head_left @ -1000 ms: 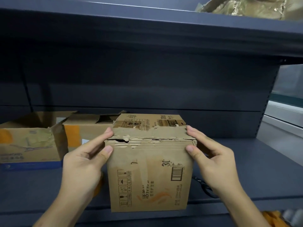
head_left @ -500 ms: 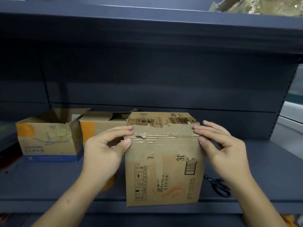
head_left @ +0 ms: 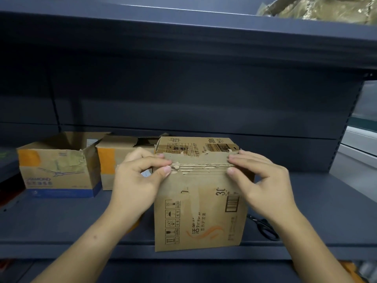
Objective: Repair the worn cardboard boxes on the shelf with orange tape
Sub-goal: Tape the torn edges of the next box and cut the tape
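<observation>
Both hands pinch the torn top edge of a brown printed cardboard box [head_left: 200, 211] standing at the front of the dark grey metal shelf [head_left: 61, 221]. The left hand [head_left: 136, 180] grips the frayed corner between thumb and forefinger; the right hand [head_left: 263, 184] pinches the opposite corner. Left of the left hand's grip stand two worn cardboard boxes with orange tape patches [head_left: 59, 170]. Black scissors [head_left: 265, 229] lie below the right hand.

Torn box [head_left: 201, 211] at shelf [head_left: 61, 227] front; scissors [head_left: 264, 229] right; two boxes [head_left: 59, 170] left-behind.
</observation>
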`<control>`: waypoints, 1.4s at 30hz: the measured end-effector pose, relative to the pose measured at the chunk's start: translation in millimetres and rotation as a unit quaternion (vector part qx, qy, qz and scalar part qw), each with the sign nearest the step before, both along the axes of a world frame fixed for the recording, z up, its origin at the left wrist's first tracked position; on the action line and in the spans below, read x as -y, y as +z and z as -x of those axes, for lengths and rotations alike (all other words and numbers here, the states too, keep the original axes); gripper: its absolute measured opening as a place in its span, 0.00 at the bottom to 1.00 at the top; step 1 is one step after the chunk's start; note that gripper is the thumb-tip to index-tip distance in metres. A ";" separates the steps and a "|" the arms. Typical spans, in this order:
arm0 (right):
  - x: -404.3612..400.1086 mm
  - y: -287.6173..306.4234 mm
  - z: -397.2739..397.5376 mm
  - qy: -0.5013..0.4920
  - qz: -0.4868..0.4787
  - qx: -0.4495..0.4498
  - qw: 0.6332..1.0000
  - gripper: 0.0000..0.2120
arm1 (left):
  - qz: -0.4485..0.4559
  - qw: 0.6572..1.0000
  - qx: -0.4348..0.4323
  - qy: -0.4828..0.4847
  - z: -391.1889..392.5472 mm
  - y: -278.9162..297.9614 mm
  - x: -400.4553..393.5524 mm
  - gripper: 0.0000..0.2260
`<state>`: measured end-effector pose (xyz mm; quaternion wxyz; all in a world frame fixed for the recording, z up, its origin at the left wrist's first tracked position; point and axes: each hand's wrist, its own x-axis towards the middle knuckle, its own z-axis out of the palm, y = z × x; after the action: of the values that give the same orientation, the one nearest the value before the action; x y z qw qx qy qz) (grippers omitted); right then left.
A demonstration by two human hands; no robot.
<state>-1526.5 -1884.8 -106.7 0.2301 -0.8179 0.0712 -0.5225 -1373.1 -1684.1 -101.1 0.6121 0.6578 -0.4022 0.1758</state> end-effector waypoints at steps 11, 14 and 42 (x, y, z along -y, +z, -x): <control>-13.8 2.2 -26.2 -0.027 0.056 0.007 0.998 0.07 | -0.099 0.982 0.153 0.048 -6.6 8.2 0.0 0.05; -15.5 1.4 -24.5 -0.024 0.054 0.007 0.998 0.08 | -0.100 0.987 0.120 0.029 -2.1 6.7 2.5 0.06; 28.8 -18.8 -4.6 0.197 -0.293 0.068 0.933 0.17 | 0.013 0.999 0.036 0.034 6.6 -5.5 9.5 0.12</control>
<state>-1521.8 -1913.6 -125.4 0.5620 -0.6742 0.0422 -0.4773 -1379.7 -1693.6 -106.6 0.5994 0.6564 -0.3989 0.2251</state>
